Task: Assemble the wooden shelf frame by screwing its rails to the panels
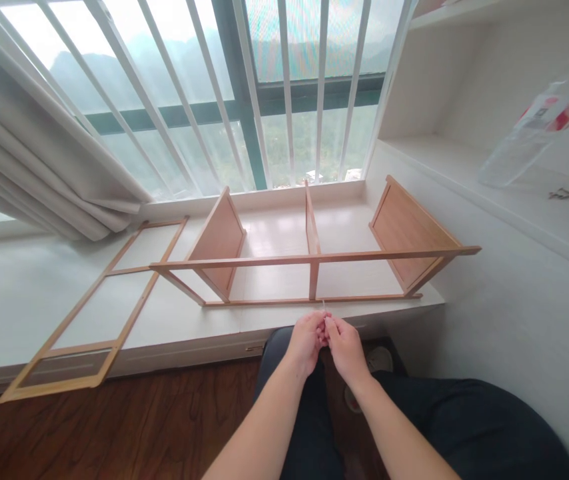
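Note:
My left hand and my right hand meet above my knees, fingertips pinched together. A thin, pale, rod-like piece pokes up between them; its lower part is hidden by the fingers, and its exact kind is too small to tell. Just beyond my hands, a wooden shelf frame rests on the white window ledge. It has a solid panel at each end, a narrower upright in the middle and long rails along the front. Neither hand touches it visibly.
A flat ladder-like wooden frame lies at the left, jutting over the ledge's front edge. A grey curtain hangs beside the barred window. On the right shelf are a clear plastic bottle and small metal bits.

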### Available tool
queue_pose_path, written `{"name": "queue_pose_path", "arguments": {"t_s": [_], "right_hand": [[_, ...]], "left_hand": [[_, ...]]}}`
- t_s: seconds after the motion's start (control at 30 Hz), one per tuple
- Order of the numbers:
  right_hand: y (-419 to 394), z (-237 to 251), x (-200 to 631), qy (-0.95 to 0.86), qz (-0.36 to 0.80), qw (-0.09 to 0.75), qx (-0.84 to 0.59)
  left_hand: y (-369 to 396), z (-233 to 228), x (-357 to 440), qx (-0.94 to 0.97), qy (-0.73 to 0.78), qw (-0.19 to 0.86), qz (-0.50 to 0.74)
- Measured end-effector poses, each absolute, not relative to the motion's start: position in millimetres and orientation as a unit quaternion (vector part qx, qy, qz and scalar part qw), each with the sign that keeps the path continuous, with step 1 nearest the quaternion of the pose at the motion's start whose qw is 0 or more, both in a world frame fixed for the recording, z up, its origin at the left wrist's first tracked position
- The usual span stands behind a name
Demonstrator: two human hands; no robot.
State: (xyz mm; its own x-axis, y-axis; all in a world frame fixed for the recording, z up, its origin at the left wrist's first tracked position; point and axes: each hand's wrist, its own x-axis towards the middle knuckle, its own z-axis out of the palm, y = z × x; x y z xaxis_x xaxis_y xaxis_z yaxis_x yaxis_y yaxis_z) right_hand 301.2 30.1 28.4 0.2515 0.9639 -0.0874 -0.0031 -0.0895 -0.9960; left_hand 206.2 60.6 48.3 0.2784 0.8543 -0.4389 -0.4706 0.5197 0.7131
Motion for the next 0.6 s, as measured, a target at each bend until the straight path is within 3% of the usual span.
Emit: {"name": "queue_pose_path", "arguments": {"t_s": [0.33, 0.6], "right_hand": [[48, 4, 316, -0.344, 0.591, 0.48, -0.549], [53, -17, 312, -0.384, 0.552, 0.491, -0.553]], "left_hand": [[55, 33, 214, 0.238, 0.447, 0.763, 0.401], [56, 23, 216, 0.27, 0.51, 0.712, 0.4]]}}
